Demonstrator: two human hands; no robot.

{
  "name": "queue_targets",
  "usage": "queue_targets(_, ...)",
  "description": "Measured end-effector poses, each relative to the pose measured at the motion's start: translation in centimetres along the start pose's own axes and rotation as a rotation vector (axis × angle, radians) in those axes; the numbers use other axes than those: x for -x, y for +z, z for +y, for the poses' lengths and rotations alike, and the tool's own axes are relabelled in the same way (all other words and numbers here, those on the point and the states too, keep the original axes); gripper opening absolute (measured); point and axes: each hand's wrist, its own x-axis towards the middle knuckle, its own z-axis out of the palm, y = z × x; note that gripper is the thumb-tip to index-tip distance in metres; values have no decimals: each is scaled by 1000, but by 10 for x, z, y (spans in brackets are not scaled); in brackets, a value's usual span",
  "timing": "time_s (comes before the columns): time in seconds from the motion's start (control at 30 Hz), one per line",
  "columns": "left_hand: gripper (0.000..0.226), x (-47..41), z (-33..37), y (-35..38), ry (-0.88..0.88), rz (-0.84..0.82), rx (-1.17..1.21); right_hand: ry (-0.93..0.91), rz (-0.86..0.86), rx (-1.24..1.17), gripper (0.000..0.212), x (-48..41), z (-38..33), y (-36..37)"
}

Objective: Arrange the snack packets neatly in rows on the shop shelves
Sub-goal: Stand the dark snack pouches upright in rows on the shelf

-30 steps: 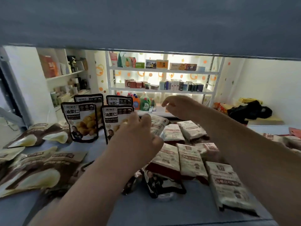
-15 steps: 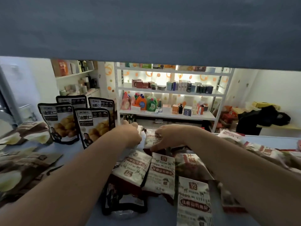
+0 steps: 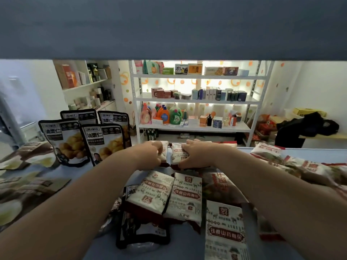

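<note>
Head view: the task's things are soft, pillow-like snack packets in white and maroon film; they look light, a little slippery and easily crumpled, and the contents may well crush, so I judge the best hold is at the side edges or the sealed ends, with gentle pressure, not across the puffed middle.

The left hand [image 3: 150,154] has its grip closed round the left packet [image 3: 163,149], fingers curled over the packet's left edge; the right hand [image 3: 195,154] has its grip closed on the right packet [image 3: 176,153], fingers over the top and the thumb low on the near side. Both packets sit side by side, almost touching, at the far middle of the blue shelf [image 3: 105,173]; they seem raised on edge, though I cannot tell whether their lower ends rest on the shelf.

Nearer, more packets of the same kind lie flat: one [image 3: 150,196] beside another [image 3: 185,198], touching, and a third [image 3: 225,233] near right; further ones lie loose at far right [image 3: 268,151].

Far left, four black chestnut pouches [image 3: 105,141] stand upright in two rows; these look stiffer and stand on their own. A black pouch [image 3: 142,231] lies flat at the near edge, partly under the white ones.
</note>
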Motion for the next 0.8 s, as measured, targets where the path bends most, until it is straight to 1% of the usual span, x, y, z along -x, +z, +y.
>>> queue_targets(0.1, 28, 3, 0, 0, 9, 2, -2, -2, 12, -3, 107, 2, -2, 1)
queue_targets(0.2, 45, 14, 3, -8, 10, 11, -1, -35, 42, 13, 99, 12, -5, -7)
queue_targets(0.3, 55, 40, 4, -16, 49, 115, 46, -162, 159, 6, 80, 30, -13, -15)
queue_targets(0.37, 60, 64, 3, -17, 88, 191, 54, -241, 251, -25, 73, 46, -22, -18)
queue_targets(0.47, 58, 101, -1, -12, 129, 306, 38, -361, 401, -26, 65, 71, -40, -17)
queue_targets(0.57, 53, 138, -12, -9, 134, 413, 56, -404, 483, 23, 60, 87, -63, -15)
queue_targets(0.67, 49, 168, -34, -8, 109, 428, 57, -430, 498, -10, 56, 102, -94, -16)
queue_targets(0.8, 52, 201, -75, -4, 23, 415, 45, -450, 517, -7, 48, 120, -145, -18)
